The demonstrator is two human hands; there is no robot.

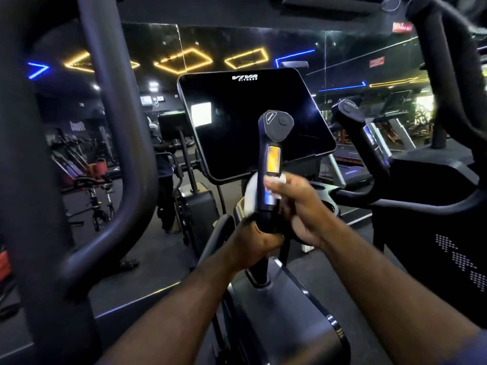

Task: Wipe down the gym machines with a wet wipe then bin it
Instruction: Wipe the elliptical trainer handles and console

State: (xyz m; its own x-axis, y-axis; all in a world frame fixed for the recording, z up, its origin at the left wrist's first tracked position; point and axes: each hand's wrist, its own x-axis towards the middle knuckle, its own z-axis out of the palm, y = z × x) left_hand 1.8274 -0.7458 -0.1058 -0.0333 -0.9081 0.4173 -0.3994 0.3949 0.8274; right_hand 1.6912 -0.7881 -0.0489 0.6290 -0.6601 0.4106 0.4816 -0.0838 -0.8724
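Note:
A dark upright handle (271, 143) of a gym machine stands at the centre, with a shiny sensor strip on its front and a button pad on top. My left hand (254, 242) grips the handle's base. My right hand (297, 204) holds a white wet wipe (250, 193) wrapped round the handle's middle; the wipe shows to the left of the handle and at my fingertips. Behind the handle sits the machine's black console screen (245, 122).
A thick dark frame bar (110, 127) curves down on the left. Another machine's handle (350, 111) and body (432, 196) stand to the right. A mirror wall behind reflects bikes, lights and a person. The machine's black housing (290, 312) lies below my arms.

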